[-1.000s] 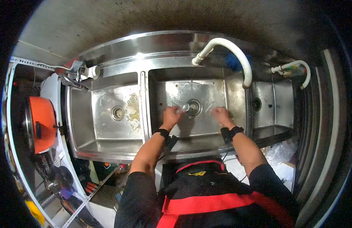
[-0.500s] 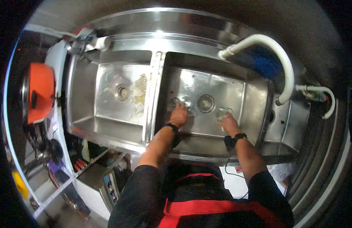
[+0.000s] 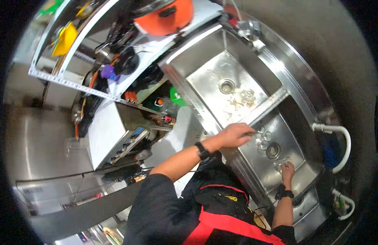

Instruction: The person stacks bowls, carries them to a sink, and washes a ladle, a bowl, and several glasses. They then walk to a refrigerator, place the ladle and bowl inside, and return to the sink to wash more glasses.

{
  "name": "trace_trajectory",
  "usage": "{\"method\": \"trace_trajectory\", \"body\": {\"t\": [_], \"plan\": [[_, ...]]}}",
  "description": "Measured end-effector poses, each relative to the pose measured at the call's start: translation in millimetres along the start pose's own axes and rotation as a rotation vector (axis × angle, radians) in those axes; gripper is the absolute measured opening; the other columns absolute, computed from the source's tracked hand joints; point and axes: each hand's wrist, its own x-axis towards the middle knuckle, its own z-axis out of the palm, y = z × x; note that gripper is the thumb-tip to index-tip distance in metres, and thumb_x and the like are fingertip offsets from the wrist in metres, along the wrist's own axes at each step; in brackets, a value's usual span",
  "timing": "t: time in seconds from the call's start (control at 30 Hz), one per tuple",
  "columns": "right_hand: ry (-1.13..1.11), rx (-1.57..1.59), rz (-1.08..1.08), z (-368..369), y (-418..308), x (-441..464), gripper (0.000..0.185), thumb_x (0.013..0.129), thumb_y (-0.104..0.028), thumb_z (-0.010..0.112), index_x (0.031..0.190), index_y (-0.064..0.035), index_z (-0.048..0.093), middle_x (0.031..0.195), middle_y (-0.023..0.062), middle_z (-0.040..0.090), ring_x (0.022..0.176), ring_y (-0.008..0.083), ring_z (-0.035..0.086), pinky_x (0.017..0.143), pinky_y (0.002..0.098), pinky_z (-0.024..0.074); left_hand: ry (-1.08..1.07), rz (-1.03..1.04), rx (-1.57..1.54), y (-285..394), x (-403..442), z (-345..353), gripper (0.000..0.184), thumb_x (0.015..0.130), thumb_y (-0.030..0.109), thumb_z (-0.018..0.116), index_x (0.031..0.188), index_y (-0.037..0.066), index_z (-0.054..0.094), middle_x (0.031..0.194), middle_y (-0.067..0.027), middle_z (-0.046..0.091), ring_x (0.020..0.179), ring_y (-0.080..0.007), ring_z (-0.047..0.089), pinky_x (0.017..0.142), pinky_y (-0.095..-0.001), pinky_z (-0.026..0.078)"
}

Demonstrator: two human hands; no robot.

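Note:
My left hand (image 3: 236, 135) is raised over the front rim and divider of the steel sink (image 3: 284, 126), its fingers loosely stretched out with nothing visible in them. Beyond its fingertips, several small clear glasses (image 3: 262, 143) rest on the floor of the middle basin, left of the drain (image 3: 273, 150). Down in the same basin my right hand (image 3: 287, 169) is closed on another clear glass (image 3: 279, 164), partly covered by the fingers. A dark band circles each wrist.
The left basin (image 3: 205, 77) has brownish residue near its drain. A white curved faucet (image 3: 343, 147) arches over the right side. An orange pot (image 3: 168, 18) stands on a shelf at the top. A white cabinet (image 3: 105, 132) and a green container (image 3: 177, 97) are to the left.
The view has turned left, showing more shelves. My left hand has lifted away from the glasses and moved toward the sink's front rim. My right hand stays at its glass.

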Motion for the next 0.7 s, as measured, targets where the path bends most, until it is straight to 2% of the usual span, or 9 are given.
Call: {"method": "trace_trajectory", "body": {"t": [0.17,0.27,0.37,0.4,0.5,0.53,0.57,0.63,0.7], "plan": [[0.214,0.115,-0.157,-14.4,-112.0,32.7,0.016,0.081,-0.008,0.069,0.079,0.0041,0.059,0.119,0.0183,0.057,0.109,0.0316,0.057,0.093,0.0355,0.0443,0.368,-0.414,0.13,-69.0,-104.5,-95.1,0.024,0.084,0.017,0.065,0.104,0.004,0.068,0.094,-0.0131,0.068,0.081,-0.0264,0.067,0.074,-0.0352,0.053],[0.24,0.353,-0.422,2.4,-190.5,51.6,0.015,0.08,-0.005,0.071,0.083,0.0016,0.058,0.116,0.0137,0.058,0.108,0.0252,0.057,0.092,0.032,0.0438,0.39,-0.664,0.16,-131.3,-171.9,-123.7,0.026,0.085,0.02,0.065,0.104,0.002,0.068,0.095,-0.0149,0.069,0.083,-0.0249,0.067,0.075,-0.0346,0.053],[0.008,0.591,-0.312,26.9,-293.4,50.2,0.022,0.078,0.0,0.07,0.095,-0.001,0.055,0.113,0.0097,0.056,0.108,0.0201,0.053,0.094,0.0318,0.0419,0.243,-0.786,0.11,-174.2,-221.5,-147.5,0.029,0.084,0.024,0.066,0.105,0.003,0.068,0.094,-0.0158,0.069,0.086,-0.024,0.068,0.077,-0.0347,0.053],[-0.059,0.604,-0.391,43.5,-317.1,52.3,0.045,0.076,0.003,0.069,0.117,-0.0028,0.051,0.109,0.0069,0.055,0.105,0.018,0.052,0.095,0.0329,0.0416,0.243,-0.784,0.096,-194.3,-238.3,-150.9,0.03,0.083,0.026,0.066,0.105,0.005,0.068,0.095,-0.0158,0.069,0.088,-0.027,0.067,0.079,-0.0366,0.052],[-0.15,0.811,-0.49,106.5,-442.0,22.5,0.065,0.074,0.001,0.07,0.133,-0.0038,0.044,0.107,0.007,0.054,0.101,0.0192,0.054,0.095,0.0334,0.0426,0.234,-0.78,0.138,-252.1,-274.9,-172.6,0.031,0.082,0.031,0.065,0.1,0.007,0.068,0.098,-0.0158,0.068,0.094,-0.0349,0.064,0.084,-0.0429,0.051],[-0.212,0.77,-0.485,139.4,-456.3,25.5,0.08,0.071,-0.001,0.073,0.142,-0.0043,0.036,0.112,0.0089,0.055,0.102,0.0197,0.055,0.094,0.0339,0.0441,0.21,-0.801,0.162,-263.4,-282.0,-188.7,0.032,0.082,0.028,0.064,0.104,0.004,0.067,0.098,-0.0179,0.068,0.094,-0.0346,0.065,0.084,-0.0412,0.051],[-0.33,0.677,-0.391,167.4,-478.1,21.9,0.076,0.07,-0.003,0.075,0.138,-0.0031,0.041,0.118,0.0121,0.054,0.107,0.0214,0.055,0.096,0.0354,0.0438,0.176,-0.823,0.177,-273.4,-287.3,-203.9,0.034,0.083,0.025,0.063,0.107,0.001,0.066,0.097,-0.02,0.068,0.093,-0.0343,0.065,0.085,-0.0395,0.051],[-0.509,0.558,-0.392,232.9,-517.7,15.9,0.07,0.07,-0.008,0.077,0.133,-0.0022,0.045,0.119,0.0127,0.056,0.112,0.0205,0.053,0.097,0.0355,0.0441,0.179,-0.955,0.302,-317.2,-296.3,-224.8,0.031,0.082,0.021,0.062,0.105,0.002,0.067,0.098,-0.0206,0.068,0.093,-0.0364,0.065,0.085,-0.0425,0.051],[-0.606,0.542,-0.333,299.9,-556.6,1.3,0.067,0.07,-0.015,0.078,0.128,-0.0009,0.048,0.115,0.0138,0.06,0.111,0.0216,0.056,0.096,0.0347,0.0454,0.202,-0.955,0.372,-362.6,-298.0,-252.5,0.03,0.081,0.019,0.06,0.107,0.003,0.067,0.098,-0.0214,0.067,0.093,-0.0381,0.064,0.084,-0.045,0.051]]}}
